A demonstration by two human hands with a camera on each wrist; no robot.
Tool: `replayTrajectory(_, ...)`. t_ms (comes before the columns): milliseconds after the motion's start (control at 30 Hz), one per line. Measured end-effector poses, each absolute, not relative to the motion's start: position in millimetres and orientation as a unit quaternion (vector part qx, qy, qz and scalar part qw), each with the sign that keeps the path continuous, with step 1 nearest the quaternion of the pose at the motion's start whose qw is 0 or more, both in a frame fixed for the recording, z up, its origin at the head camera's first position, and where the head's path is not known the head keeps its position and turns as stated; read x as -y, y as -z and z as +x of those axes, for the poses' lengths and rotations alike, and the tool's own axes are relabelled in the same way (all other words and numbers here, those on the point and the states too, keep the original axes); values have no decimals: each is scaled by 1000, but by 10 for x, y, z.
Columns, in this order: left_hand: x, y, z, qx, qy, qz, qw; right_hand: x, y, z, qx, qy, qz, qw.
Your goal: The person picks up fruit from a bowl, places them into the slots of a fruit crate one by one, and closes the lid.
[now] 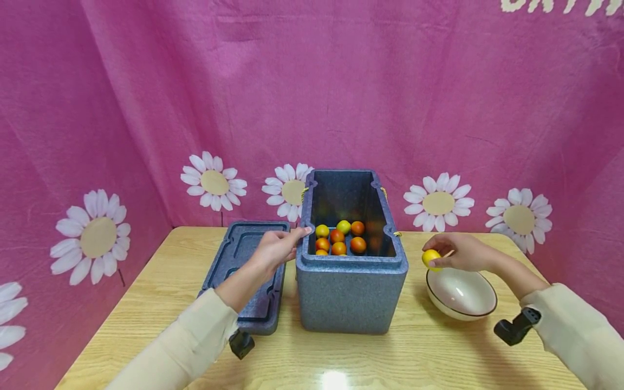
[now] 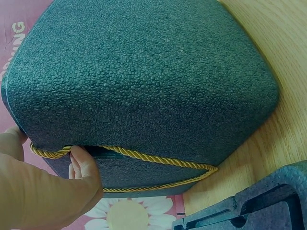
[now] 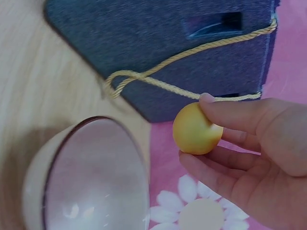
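My right hand (image 1: 460, 252) pinches a small round yellow fruit (image 3: 194, 129) between thumb and fingertips. The fruit is above the left rim of a cream bowl (image 1: 463, 290) with a dark edge, whose visible inside holds nothing. My left hand (image 1: 277, 250) grips the left rim of a dark grey foam box (image 1: 348, 298), thumb on top. In the left wrist view its fingers bend against the box wall beside a yellow rope (image 2: 158, 162). Inside the box lie several round fruits, orange-red ones (image 1: 358, 245) and yellow ones (image 1: 343, 227).
The box's lid (image 1: 278, 319) lies on the wooden table (image 1: 341, 357), left of the box. A second yellow rope (image 3: 168, 87) hangs on the box's right side. Behind the table hangs a pink curtain (image 1: 312, 97) with white flowers.
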State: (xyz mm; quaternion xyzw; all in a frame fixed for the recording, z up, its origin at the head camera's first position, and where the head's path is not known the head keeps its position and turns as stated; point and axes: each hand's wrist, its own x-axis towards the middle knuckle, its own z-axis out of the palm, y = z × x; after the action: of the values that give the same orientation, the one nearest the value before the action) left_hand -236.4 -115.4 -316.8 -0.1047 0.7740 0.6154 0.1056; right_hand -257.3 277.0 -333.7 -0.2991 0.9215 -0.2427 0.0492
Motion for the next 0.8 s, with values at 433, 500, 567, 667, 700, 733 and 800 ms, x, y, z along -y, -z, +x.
replayTrajectory(433, 1154, 3204, -2357, -773, -617, -107, 104, -2580, 2974, -2669, -912, 253, -321, 32)
replayTrajectory(500, 1151, 3203, -2355, -773, -617, -107, 103, -2560, 2917, -2683, -910, 255, -327, 28)
replayTrajectory(567, 1150, 3200, -2354, -774, -616, -108, 100, -2541, 2861, -2703, -905, 263, -334, 22)
replayTrajectory(667, 1150, 3193, -2352, -775, -616, -106, 97, -2513, 2780, -2740, -898, 275, -343, 8)
replayTrajectory(700, 1150, 3190, -2352, -774, -616, -105, 96, -2502, 2749, -2747, -900, 280, -335, 12)
replayTrajectory(733, 1150, 3189, -2353, -774, -617, -104, 95, -2491, 2717, -2752, -902, 281, -326, 16)
replayTrajectory(800, 1147, 3191, -2354, -774, -618, -102, 94, -2470, 2659, -2767, -911, 272, -310, 22)
